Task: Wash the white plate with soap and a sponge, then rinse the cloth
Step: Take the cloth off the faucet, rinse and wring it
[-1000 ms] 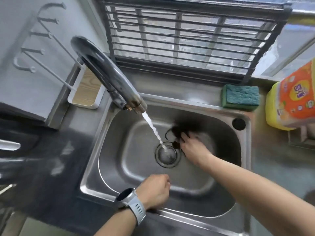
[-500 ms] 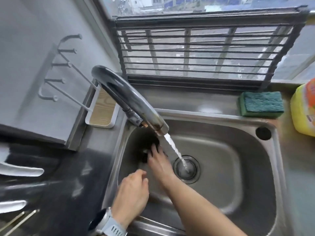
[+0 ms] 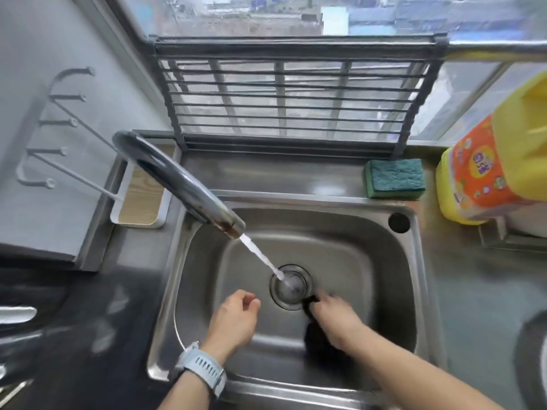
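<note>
A steel counter under a window, with a brushed stainless sink (image 3: 384, 291) of rounded-rectangular form set into it. A curved chrome tap (image 3: 177, 179) is seen reaching over the basin; a thin white stream of water (image 3: 260, 255) falls slantwise onto the round drain (image 3: 291, 287). Behind the sink a dark rack (image 3: 284, 96) of parallel bars is propped upright against the glass. On the ledge behind the sink's right corner a rectangular sponge (image 3: 395, 179) is laid flat, its rough green face upward. Beside it a yellow bottle (image 3: 488, 173) with an orange label is stood. At left, a white tray (image 3: 142, 199) with a wood-grain bottom carries thin white wire hooks.

The right hand (image 3: 337, 321) is pressed down on a dark cloth (image 3: 319, 341) against the basin floor, just right of and below the drain; the fingers are blurred, so the exact grip cannot be told. The cloth shows as a soft black mass under and before the hand. The left hand (image 3: 233, 321) is held loosely curled above the basin floor, holding nothing, apart from the cloth. A pale ribbed strap of a watch (image 3: 204, 371) is worn on the left wrist. The plate is not in view.
</note>
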Available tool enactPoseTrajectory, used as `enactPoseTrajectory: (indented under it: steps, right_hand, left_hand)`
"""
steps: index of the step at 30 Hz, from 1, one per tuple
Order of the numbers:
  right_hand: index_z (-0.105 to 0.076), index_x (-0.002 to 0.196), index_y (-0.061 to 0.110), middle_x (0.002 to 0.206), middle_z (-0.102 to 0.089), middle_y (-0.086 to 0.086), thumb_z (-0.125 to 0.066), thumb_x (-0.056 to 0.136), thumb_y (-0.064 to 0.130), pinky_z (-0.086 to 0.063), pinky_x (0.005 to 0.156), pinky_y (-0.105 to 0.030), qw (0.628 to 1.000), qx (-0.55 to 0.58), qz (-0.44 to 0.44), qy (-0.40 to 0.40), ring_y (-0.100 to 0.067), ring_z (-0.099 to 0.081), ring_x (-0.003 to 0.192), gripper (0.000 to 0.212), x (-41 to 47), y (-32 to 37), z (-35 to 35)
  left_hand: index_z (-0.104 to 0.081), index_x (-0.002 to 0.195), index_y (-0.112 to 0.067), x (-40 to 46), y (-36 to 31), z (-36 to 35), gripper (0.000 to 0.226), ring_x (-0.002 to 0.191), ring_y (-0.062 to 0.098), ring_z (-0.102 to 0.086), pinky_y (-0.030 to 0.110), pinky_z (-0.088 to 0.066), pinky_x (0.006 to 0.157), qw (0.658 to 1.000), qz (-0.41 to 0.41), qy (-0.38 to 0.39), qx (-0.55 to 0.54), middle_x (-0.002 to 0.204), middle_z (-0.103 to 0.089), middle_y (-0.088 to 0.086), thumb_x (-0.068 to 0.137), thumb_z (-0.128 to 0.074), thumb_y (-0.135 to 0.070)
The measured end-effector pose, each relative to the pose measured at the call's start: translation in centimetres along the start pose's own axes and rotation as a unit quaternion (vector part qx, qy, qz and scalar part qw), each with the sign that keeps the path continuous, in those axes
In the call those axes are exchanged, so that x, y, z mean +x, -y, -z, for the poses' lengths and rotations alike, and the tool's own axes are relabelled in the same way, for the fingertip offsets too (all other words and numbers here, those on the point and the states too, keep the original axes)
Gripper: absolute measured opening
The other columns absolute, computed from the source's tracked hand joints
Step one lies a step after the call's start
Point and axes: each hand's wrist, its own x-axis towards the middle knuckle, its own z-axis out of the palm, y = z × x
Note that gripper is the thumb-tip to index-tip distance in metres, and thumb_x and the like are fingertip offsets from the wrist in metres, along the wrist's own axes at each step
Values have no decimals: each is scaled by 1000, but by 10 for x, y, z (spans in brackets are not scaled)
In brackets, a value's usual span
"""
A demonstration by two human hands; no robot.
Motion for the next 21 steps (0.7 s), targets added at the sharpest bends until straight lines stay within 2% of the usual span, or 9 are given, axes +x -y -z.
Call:
enactPoseTrajectory:
  steps: [2,4,7,10,12,15,17,19,21]
  right_hand:
    - [-64,102,14,124,-56,-12,-70,78,21,-55,80,-39,989,107,-99,-30,-35,-64,98,26,2,-27,22]
    - [-72,86,17,93,-72,-6,-69,64,24,-60,71,-37,932,301,-197,-45,-29,-70,81,24,12,-40,33]
    - [-75,94,11,70,-72,-8,-67,72,8,-60,62,-35,761,595,-249,-69,-25,-68,63,24,6,-20,72]
    - [-70,97,9,75,-68,-15,-51,89,-2,-54,50,-30,618,757,-211,-33,-26,-63,56,23,-11,11,116]
    - [-68,92,6,73,-69,-16,-53,88,3,-55,51,-32,548,815,-190,-2,-27,-66,54,16,-18,28,132]
    - [-67,99,20,93,-72,-13,-61,67,20,-54,81,-43,489,846,-197,72,-32,-69,84,32,-24,47,139]
    - [-67,94,23,97,-71,-9,-59,63,28,-49,81,-38,465,856,-200,105,-31,-65,93,32,-26,56,138]
    - [-69,83,21,92,-73,-8,-58,69,36,-47,74,-35,463,856,-198,114,-30,-67,87,24,-29,62,138]
    - [-68,75,20,83,-72,-7,-56,76,40,-48,76,-36,439,871,-192,108,-28,-66,77,24,-32,67,138]
  left_hand:
    - [-71,107,-21,5,-6,-7,22,109,22,-68,27,-49,98,998,17,11,-67,113,-76,3,98,-56,-35]
    - [-71,97,-19,6,-16,-3,23,96,24,-72,33,-55,95,977,35,-11,-211,103,-77,6,96,-57,-37]
    - [-67,102,-6,2,-37,25,26,88,23,-70,30,-54,81,884,52,-46,-463,100,-73,14,105,-51,-27]
    - [-63,106,-3,-2,-60,60,27,96,26,-69,36,-53,93,788,40,-37,-613,100,-70,15,105,-49,-27]
    - [-62,97,-3,-1,-74,76,22,99,29,-66,40,-51,102,769,44,-50,-636,95,-68,14,105,-48,-19]
    - [-60,89,-2,2,-87,87,20,93,31,-66,38,-55,91,751,60,-65,-654,87,-67,15,104,-48,-8]
    - [-60,93,1,6,-87,87,16,83,29,-67,34,-57,77,747,68,-72,-657,84,-67,16,103,-49,-5]
    - [-60,93,1,11,-84,86,17,78,28,-67,34,-55,69,747,73,-80,-656,83,-66,15,103,-50,-8]
    - [-60,97,1,19,-81,86,18,77,27,-67,34,-54,67,739,74,-90,-664,82,-65,15,103,-51,-13]
